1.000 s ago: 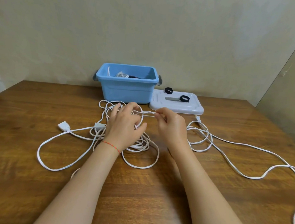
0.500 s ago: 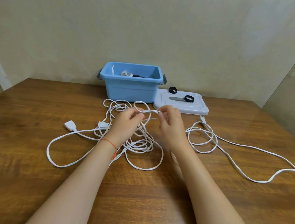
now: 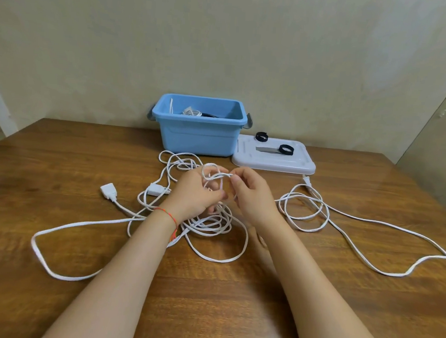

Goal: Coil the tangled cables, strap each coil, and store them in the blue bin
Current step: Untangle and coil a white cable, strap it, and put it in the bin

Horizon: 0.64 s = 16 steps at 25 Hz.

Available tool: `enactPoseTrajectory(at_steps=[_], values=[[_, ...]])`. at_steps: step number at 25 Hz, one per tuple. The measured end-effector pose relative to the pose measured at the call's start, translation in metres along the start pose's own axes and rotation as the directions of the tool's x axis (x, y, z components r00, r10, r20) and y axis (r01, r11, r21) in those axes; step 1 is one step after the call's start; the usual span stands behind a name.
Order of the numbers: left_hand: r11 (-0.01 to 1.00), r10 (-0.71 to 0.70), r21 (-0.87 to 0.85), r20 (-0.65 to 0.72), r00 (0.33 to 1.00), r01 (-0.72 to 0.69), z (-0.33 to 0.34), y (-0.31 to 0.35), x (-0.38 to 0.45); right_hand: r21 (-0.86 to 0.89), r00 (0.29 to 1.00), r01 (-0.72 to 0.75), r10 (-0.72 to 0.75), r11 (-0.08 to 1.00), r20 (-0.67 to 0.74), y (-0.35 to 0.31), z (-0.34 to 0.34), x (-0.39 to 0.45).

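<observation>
I pinch a raised cable loop [image 3: 214, 174] between both hands' fingers [image 3: 233, 181]; the tangle [image 3: 209, 221] lies just beneath, nearer my left hand [image 3: 197, 193].

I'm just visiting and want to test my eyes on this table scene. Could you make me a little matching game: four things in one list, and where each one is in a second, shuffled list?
Things:
1. blue bin
2. white lid
3. black strap rings
4. white cable tangle

Places:
A. lying on top of the lid
B. on the table under and between both hands
C. at the back of the table, by the wall
D. flat on the table, right of the bin

Pairs: 1-C, 2-D, 3-A, 4-B
</observation>
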<state>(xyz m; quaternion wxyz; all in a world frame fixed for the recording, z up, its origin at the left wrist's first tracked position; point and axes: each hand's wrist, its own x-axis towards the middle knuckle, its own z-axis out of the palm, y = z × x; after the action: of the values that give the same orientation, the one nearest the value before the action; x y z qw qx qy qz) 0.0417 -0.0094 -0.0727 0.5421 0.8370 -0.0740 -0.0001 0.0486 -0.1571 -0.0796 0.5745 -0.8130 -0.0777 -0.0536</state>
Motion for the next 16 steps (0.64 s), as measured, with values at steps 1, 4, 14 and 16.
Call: enactPoseTrajectory(at_steps=[1,4,14,16], values=[[0.998,0.024,0.063,-0.080,0.996,-0.019,-0.001,-0.001,0.000,-0.030,1.000,0.005,-0.005,1.000,-0.004,-0.001,-0.001,-0.001],[0.982,0.106,0.188,-0.464,0.880,-0.019,-0.007,-0.008,0.002,-0.082,0.998,-0.012,0.007,0.997,-0.059,-0.002,-0.009,0.001],[0.983,0.005,0.182,0.075,0.997,-0.019,-0.019,-0.009,0.002,0.496,0.812,-0.268,0.471,0.826,-0.345,0.022,-0.044,0.023],[0.947,0.078,0.315,-0.044,0.996,-0.061,-0.018,-0.015,0.006,0.631,0.799,-0.235,0.516,0.740,-0.308,0.014,-0.046,0.019]])
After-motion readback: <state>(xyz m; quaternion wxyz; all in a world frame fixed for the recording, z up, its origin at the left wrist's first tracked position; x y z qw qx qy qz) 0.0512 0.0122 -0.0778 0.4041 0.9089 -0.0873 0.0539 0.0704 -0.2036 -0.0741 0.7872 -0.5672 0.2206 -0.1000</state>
